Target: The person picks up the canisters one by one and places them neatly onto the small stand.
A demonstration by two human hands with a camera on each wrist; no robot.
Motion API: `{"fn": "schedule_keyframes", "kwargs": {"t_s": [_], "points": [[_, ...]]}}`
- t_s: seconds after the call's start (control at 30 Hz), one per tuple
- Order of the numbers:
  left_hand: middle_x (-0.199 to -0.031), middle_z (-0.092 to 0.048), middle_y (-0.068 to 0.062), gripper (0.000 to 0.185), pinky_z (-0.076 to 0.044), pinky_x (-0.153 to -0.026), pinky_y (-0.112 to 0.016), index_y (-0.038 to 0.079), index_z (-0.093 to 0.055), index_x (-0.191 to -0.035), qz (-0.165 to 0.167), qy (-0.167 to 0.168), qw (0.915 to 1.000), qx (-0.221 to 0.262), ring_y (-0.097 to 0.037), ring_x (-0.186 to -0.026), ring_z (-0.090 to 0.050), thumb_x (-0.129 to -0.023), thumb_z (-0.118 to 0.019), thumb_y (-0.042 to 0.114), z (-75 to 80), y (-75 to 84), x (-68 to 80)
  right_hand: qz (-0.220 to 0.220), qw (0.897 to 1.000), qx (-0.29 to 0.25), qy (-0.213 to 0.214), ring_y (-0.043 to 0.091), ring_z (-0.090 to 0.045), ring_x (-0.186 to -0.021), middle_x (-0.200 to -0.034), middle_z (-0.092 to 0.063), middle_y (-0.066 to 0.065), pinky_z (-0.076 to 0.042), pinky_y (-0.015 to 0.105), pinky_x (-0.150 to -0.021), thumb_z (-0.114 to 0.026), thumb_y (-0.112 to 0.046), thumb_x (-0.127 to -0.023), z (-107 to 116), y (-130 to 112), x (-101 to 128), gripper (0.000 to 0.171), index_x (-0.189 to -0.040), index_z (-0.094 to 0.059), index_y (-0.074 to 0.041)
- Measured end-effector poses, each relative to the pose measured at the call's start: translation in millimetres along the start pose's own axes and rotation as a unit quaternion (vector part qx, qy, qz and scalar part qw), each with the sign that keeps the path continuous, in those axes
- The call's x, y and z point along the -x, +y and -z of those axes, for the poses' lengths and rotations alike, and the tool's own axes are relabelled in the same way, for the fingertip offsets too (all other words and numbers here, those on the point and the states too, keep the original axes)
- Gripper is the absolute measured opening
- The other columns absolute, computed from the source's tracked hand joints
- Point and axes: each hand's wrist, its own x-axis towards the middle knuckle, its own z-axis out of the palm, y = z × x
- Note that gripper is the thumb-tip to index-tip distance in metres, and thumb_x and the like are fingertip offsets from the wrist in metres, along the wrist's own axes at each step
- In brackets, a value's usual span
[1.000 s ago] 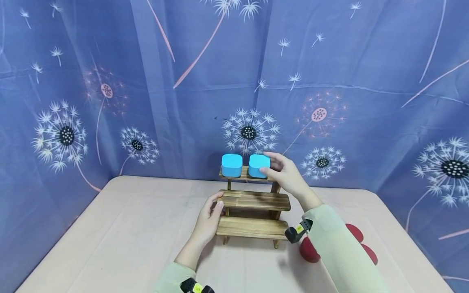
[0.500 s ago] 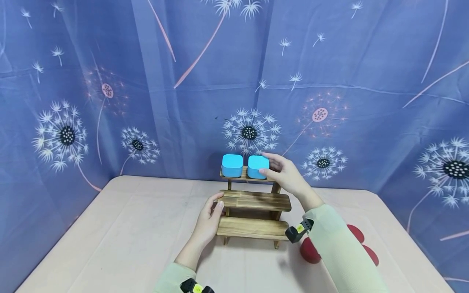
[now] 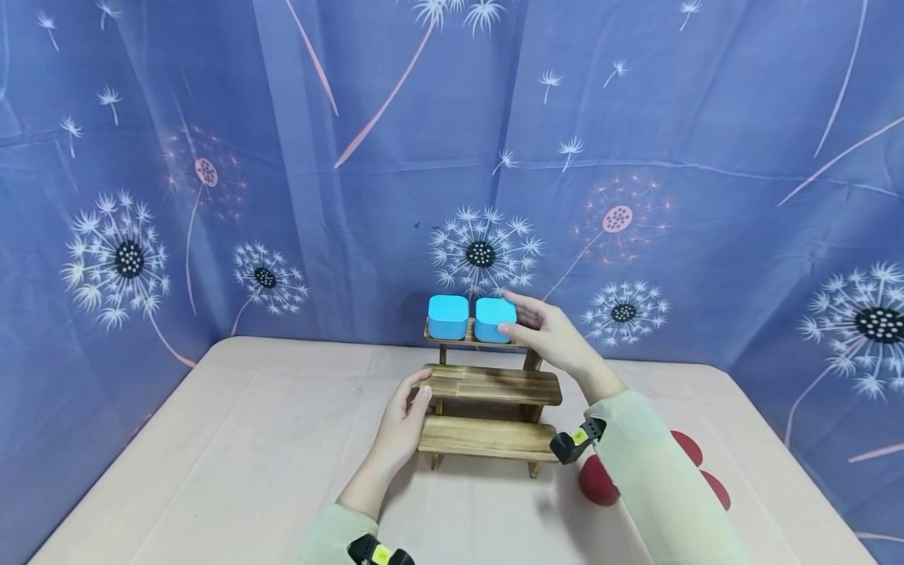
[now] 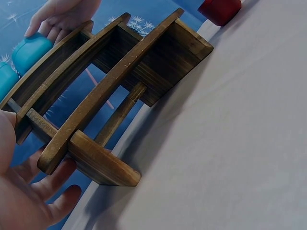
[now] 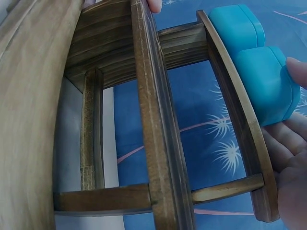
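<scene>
A three-tier wooden shelf (image 3: 490,386) stands on the table, with two light-blue rounded boxes side by side on its top tier. My right hand (image 3: 547,333) holds the right blue box (image 3: 494,320) between thumb and fingers, at its right side. To its left, a small gap away in the head view, sits the left blue box (image 3: 448,318). My left hand (image 3: 399,420) grips the left end of the middle tier. In the left wrist view, the left thumb (image 4: 5,141) lies on the tier's end and the fingers reach beneath it.
Red round-topped things lie right of the shelf: one red cylinder (image 3: 597,480) near the shelf's foot and others partly behind the right sleeve (image 3: 657,471). A blue dandelion-print curtain (image 3: 367,235) hangs behind the pale table (image 3: 247,455).
My right hand has shifted the right blue box slightly left along the top tier, narrowing the gap to the other box. The left hand has stayed on the middle tier.
</scene>
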Motion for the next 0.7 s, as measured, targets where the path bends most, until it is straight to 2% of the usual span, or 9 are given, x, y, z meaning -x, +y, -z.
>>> {"fn": "schedule_keyframes", "kwargs": {"t_s": [0.23,0.5,0.7], "points": [[-0.130,-0.054,-0.008,0.036,-0.046,-0.095,-0.039,0.020,-0.045,-0.137,0.003,0.002,1.0000,-0.004,-0.022,-0.105,-0.057,-0.102,-0.042,0.026,0.0,1.8,0.5,-0.003,1.000,-0.002,-0.013,0.029,-0.042,-0.134,-0.151,-0.035,0.013,-0.046,0.043,-0.100,-0.062,-0.029,-0.092,0.2,-0.3,-0.5,0.063,-0.147,-0.033,-0.021],[-0.127,-0.056,-0.009,0.036,-0.046,-0.094,-0.037,0.020,-0.045,-0.137,-0.001,0.005,0.9999,-0.011,-0.020,-0.103,-0.057,-0.102,-0.042,0.027,0.3,1.0,0.4,-0.003,1.000,0.005,-0.028,0.032,-0.036,-0.137,-0.154,-0.029,0.013,-0.037,0.050,-0.108,-0.059,-0.029,-0.094,0.8,-4.1,0.4,0.064,-0.149,-0.029,-0.020],[-0.128,-0.056,-0.008,0.036,-0.045,-0.095,-0.039,0.021,-0.046,-0.137,-0.001,0.007,0.9999,-0.012,-0.020,-0.103,-0.057,-0.102,-0.042,0.027,-0.1,1.9,0.6,-0.015,1.000,-0.002,-0.021,0.033,-0.034,-0.139,-0.155,-0.026,0.013,-0.034,0.051,-0.110,-0.062,-0.028,-0.092,1.1,-5.3,1.1,0.073,-0.151,-0.021,-0.016]]}}
